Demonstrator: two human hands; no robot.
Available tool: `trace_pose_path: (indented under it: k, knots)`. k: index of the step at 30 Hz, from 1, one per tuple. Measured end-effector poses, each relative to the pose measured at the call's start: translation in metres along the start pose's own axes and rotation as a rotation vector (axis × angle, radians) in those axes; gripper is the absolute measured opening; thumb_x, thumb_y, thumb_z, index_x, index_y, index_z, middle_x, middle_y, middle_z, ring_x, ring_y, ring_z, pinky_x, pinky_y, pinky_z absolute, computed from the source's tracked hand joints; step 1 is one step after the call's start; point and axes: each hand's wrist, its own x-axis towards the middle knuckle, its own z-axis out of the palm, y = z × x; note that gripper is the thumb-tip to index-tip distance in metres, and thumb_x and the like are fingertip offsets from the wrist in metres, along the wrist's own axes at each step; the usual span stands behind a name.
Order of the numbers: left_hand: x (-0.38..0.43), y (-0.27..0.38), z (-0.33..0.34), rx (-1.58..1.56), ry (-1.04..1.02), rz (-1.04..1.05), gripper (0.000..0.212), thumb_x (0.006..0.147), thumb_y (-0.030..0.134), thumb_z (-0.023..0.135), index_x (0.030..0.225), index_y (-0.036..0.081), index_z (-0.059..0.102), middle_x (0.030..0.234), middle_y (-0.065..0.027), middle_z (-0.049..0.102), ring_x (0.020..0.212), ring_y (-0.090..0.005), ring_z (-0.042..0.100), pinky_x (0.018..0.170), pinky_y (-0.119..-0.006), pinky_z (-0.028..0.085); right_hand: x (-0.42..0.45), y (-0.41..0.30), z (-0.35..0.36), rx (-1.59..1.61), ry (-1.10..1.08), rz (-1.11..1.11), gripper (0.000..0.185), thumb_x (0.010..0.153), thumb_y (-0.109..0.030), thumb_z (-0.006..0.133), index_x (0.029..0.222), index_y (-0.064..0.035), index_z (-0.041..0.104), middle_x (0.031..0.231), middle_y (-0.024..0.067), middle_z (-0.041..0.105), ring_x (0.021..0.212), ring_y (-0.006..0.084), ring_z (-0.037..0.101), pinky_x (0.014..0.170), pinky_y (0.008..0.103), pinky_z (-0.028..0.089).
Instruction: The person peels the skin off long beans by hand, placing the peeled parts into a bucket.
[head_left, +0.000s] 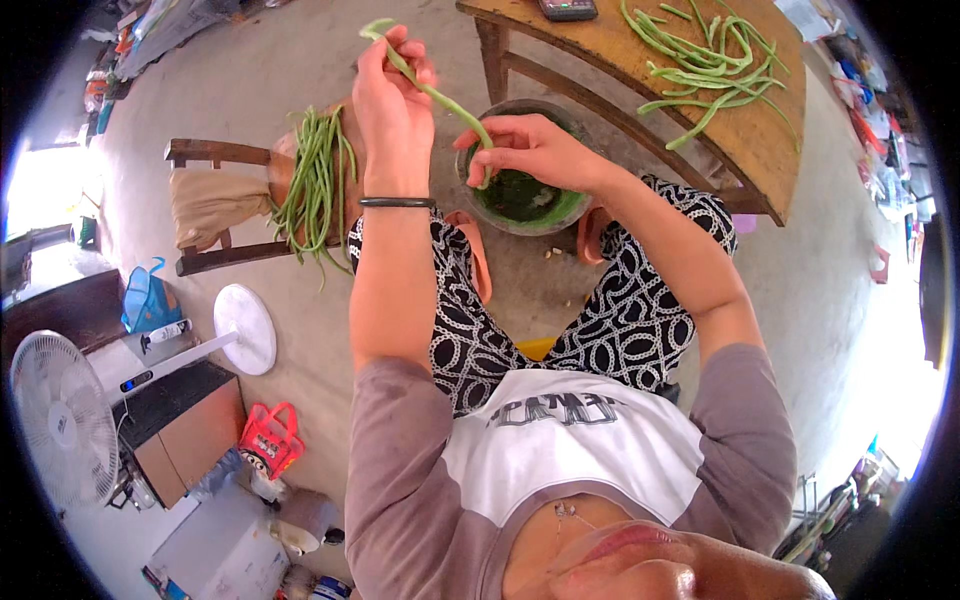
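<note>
My left hand (394, 90), raised above the knees, holds one long green bean (450, 105) near its upper end. The bean's lower end lies between the thumb and fingers of my right hand (529, 150), over a round basin (525, 202) on the floor. Dark green matter and something pale show inside the basin. Left of my left forearm, a bundle of long green beans (311, 180) is draped over the seat of a wooden chair (217, 154). More long beans (712, 75) lie loosely spread on a wooden table (780, 180) at the upper right.
A dark device (568, 9) rests on the table's far edge. The table's legs and crossbar stand close behind the basin. To the left are a white standing fan (244, 330), a blue bag (150, 300) and a red bag (271, 439). Small pale bits (553, 251) lie on the floor near the basin.
</note>
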Motion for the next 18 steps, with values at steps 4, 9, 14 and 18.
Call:
trace_pose_path:
  k: [4, 9, 14, 18]
  knots:
    - [-0.008, 0.062, 0.0, 0.501, 0.101, 0.415, 0.022, 0.094, 0.017, 0.056, 0.105, 0.0, 0.066, 0.069, -0.004, 0.061, 0.053, -0.0101, 0.049, 0.052, -0.024, 0.04, -0.002, 0.012, -0.009, -0.483, 0.343, -0.176, 0.036, 0.092, -0.016, 0.061, 0.124, -0.0004, 0.055, 0.105, 0.0109, 0.068, 0.097, 0.0171, 0.063, 0.088, 0.0306, 0.049]
    - [-0.019, 0.14, -0.058, 1.198, 0.194, 0.57, 0.027, 0.094, 0.02, 0.059, 0.109, 0.0, 0.068, 0.067, -0.0023, 0.062, 0.055, -0.0082, 0.051, 0.052, -0.021, 0.04, -0.012, -0.015, -0.007, -0.497, 0.379, -0.056, 0.027, 0.091, -0.016, 0.062, 0.113, -0.0006, 0.063, 0.105, 0.0097, 0.068, 0.094, 0.0174, 0.065, 0.084, 0.031, 0.05]
    - [0.034, 0.138, -0.188, 2.284, 0.232, 0.538, 0.032, 0.091, 0.034, 0.053, 0.104, 0.009, 0.069, 0.081, -0.0144, 0.069, 0.076, -0.0336, 0.066, 0.067, -0.044, 0.052, -0.011, -0.019, 0.01, -0.581, 0.326, -0.029, 0.024, 0.093, -0.011, 0.059, 0.113, 0.0011, 0.062, 0.105, 0.0082, 0.067, 0.097, 0.0158, 0.065, 0.085, 0.0282, 0.05]
    - [0.063, 0.104, -0.293, 2.531, 0.175, 0.319, 0.029, 0.089, 0.035, 0.056, 0.091, 0.009, 0.069, 0.084, -0.0165, 0.069, 0.081, -0.0364, 0.067, 0.07, -0.047, 0.053, -0.005, -0.014, 0.011, -0.613, 0.284, 0.003, 0.024, 0.092, -0.01, 0.058, 0.113, 0.0022, 0.061, 0.102, 0.0099, 0.066, 0.094, 0.0177, 0.065, 0.082, 0.0294, 0.051]
